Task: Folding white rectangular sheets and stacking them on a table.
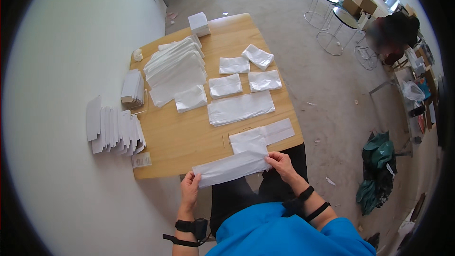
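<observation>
I hold a long white plastic bag [231, 167] stretched flat between both hands at the near edge of the wooden table [185, 137]. My left hand [190, 190] pinches its left end and my right hand [281, 164] pinches its right end. Just beyond it on the table lies another flat white bag [261, 137]. Further back lie a stack of long clear bags [241, 108], three smaller folded bags [225, 86] and a big fanned pile of white bags [176, 70].
Flat white cartons [116, 131] overhang the table's left edge, with a further stack [132, 86] behind and a small white box [199, 23] at the far end. Round wire side tables [334, 24], cardboard boxes and a seated person [393, 33] are at the right; green bags [377, 170] lie on the floor.
</observation>
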Tool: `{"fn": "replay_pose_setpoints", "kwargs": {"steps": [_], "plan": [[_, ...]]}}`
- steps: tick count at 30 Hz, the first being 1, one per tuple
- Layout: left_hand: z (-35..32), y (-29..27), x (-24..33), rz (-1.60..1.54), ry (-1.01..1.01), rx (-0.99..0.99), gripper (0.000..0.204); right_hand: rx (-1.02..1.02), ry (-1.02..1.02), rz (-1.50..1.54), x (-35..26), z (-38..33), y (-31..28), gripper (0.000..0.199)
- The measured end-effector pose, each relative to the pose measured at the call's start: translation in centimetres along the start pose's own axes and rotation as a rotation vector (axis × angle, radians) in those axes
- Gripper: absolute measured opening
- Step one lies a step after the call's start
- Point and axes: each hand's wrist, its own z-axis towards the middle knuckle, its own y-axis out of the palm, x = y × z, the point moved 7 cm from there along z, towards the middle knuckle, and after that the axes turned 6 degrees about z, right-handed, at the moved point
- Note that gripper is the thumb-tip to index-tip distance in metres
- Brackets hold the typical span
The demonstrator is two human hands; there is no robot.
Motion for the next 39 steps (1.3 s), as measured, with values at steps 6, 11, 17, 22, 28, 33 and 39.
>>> {"fn": "replay_pose_setpoints", "kwargs": {"steps": [6,11,17,22,28,33,39], "plan": [[0.9,-0.3,-1.0,0.061,0.07,0.048,0.012,0.032,-0.015,-0.117,-0.2,0.4,-0.6,0.019],[2.9,-1.8,-2.4,0.144,0.089,0.071,0.012,0.128,-0.159,-0.307,-1.8,2.2,-0.2,0.02],[6.9,0.3,-0.8,0.155,0.091,0.089,0.016,0.321,-0.268,-0.53,-3.1,6.2,-1.0,0.026],[9.4,0.8,-0.9,0.262,0.092,0.103,0.018,0.405,-0.28,-0.636,-3.3,7.7,-1.5,0.026],[11.4,-0.2,-2.5,0.401,0.13,0.114,0.02,0.42,-0.248,-0.681,-2.8,8.3,-1.7,0.026],[11.6,0.0,-2.0,0.526,0.24,0.182,0.019,0.425,-0.224,-0.69,-2.2,8.8,-1.8,0.025],[10.7,1.4,-0.3,0.893,0.153,0.215,0.018,0.446,-0.21,-0.734,-2.3,9.1,-1.5,0.019]]}}
